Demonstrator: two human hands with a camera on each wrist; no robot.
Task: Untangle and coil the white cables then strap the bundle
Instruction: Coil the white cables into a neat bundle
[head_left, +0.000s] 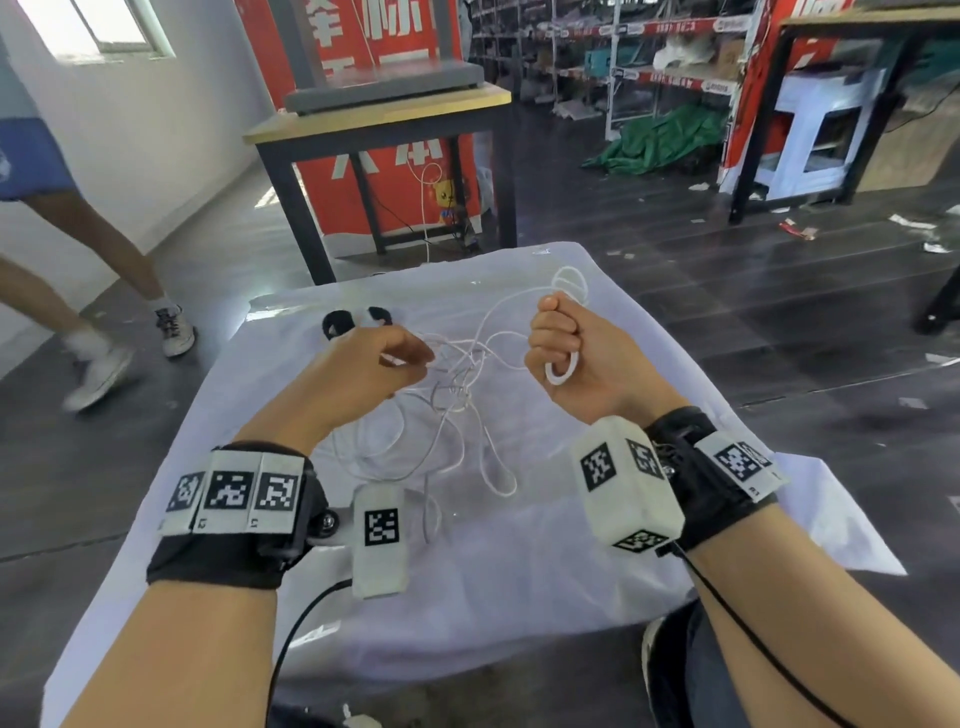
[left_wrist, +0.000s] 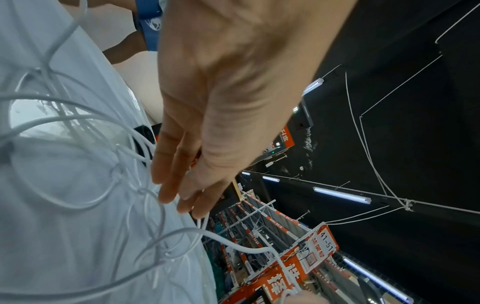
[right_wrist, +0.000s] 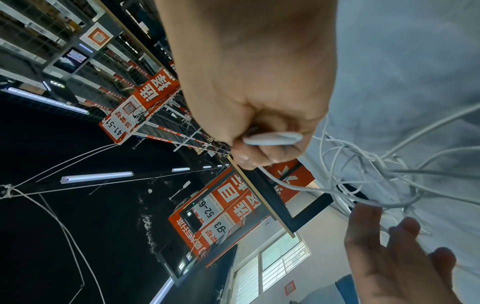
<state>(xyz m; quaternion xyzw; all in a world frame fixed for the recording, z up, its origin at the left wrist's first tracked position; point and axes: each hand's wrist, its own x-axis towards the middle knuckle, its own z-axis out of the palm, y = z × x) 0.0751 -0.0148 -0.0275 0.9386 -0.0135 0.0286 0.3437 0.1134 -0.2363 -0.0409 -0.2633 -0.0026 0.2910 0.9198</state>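
1. Striding left of the white-covered table (head_left: 519, 545), a passer-by (head_left: 78, 291) crosses dark flooring.
2. On it, the left hand (head_left: 363, 364) pinches tangled white cables (head_left: 457, 395).
3. The right hand (head_left: 571, 348) fists a coiled loop; shelving (head_left: 649, 52) stands beyond.

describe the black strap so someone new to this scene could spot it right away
Start at the table draped in white cloth. At its far left, just beyond the left hand, lies the black strap, curled into small loops. It is the only dark thing on the cloth; the tangled white cables beside it are thin and pale.
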